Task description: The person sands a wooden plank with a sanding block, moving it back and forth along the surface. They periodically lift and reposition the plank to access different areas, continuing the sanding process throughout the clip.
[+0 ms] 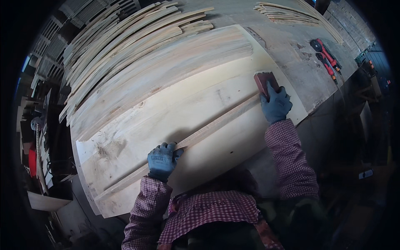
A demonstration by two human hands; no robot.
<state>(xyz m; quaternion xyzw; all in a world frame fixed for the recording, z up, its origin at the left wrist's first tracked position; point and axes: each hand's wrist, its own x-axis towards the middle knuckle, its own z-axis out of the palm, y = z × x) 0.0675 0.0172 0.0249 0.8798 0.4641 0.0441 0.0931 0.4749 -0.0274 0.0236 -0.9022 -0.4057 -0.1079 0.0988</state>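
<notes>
A long thin wooden strip (216,121) lies slantwise over a pale plywood board (200,171), from lower left to upper right. My left hand (162,159), in a blue-grey work glove, is closed around the strip left of its middle. In my right hand (276,105), gloved alike, is a dark red sanding block (265,81), gripped at the strip's far right end. Whether the block touches the strip there is hard to make out. Beyond the strip, several flat wooden slats (175,75) lie side by side along the board's far part.
A large heap of wooden strips (137,33) covers the far left of the table. A smaller bundle of strips (287,14) lies at the far right. Two red-and-black power tools (327,58) rest near the table's right edge. Wood dust (106,149) is scattered on the board's left.
</notes>
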